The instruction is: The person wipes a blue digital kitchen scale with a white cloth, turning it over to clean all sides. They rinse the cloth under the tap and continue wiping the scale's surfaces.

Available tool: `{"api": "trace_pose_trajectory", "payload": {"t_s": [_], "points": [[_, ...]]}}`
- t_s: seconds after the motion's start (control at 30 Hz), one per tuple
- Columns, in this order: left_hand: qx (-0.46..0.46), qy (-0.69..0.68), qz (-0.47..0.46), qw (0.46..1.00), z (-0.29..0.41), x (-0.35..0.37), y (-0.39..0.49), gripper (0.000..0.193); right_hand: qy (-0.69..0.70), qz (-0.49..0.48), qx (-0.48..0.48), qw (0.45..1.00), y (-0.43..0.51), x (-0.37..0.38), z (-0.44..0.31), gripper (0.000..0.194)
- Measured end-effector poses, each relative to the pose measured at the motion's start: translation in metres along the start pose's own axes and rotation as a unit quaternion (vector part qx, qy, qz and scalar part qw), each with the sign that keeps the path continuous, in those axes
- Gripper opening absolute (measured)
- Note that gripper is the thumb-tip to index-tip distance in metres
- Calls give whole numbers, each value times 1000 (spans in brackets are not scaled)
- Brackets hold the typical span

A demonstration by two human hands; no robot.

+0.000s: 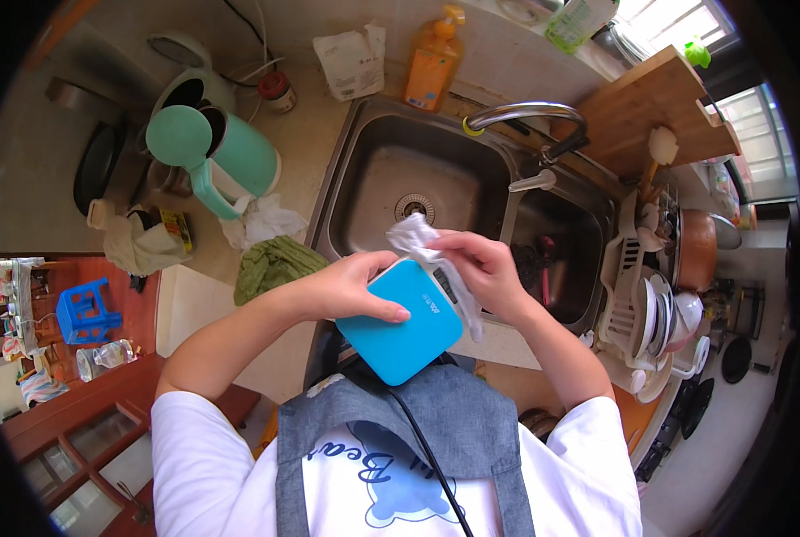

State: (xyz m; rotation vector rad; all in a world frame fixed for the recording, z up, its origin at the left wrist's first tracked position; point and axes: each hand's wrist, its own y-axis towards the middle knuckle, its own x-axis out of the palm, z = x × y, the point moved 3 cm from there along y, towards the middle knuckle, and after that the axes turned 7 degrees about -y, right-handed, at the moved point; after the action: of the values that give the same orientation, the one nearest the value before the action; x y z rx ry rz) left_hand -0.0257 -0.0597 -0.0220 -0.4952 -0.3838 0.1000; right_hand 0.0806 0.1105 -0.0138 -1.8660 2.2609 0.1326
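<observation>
A flat blue square device with a small display on its edge, likely a kitchen scale, is tilted up in front of my apron. My left hand grips its upper left side, the thumb lying on the blue face. My right hand pinches a white cloth between thumb and fingers; the cloth hangs along the device's upper right edge, beside the display. Both hands are just over the near rim of a steel double-bowl sink. The underside of the device is hidden.
Left of the sink lie a green cloth, a mint-green electric kettle and a crumpled white cloth. An orange pump bottle and a chrome faucet are behind the sink. A dish rack with plates stands on the right, near a wooden cutting board.
</observation>
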Motion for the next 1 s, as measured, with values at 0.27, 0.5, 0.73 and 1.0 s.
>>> {"api": "trace_pose_trajectory", "payload": {"t_s": [0.27, 0.5, 0.73, 1.0], "points": [[152, 85, 132, 976, 9, 0, 11, 58, -430, -53, -216, 875, -9, 36, -23, 44], [89, -96, 184, 974, 3, -11, 9, 56, -381, 44, -195, 903, -48, 15, 11, 38], [118, -101, 224, 962, 3, -18, 7, 63, 167, 273, -6, 947, -68, -10, 8, 25], [211, 99, 289, 929, 0, 0, 25, 49, -324, 186, -220, 901, -11, 7, -32, 45]]}}
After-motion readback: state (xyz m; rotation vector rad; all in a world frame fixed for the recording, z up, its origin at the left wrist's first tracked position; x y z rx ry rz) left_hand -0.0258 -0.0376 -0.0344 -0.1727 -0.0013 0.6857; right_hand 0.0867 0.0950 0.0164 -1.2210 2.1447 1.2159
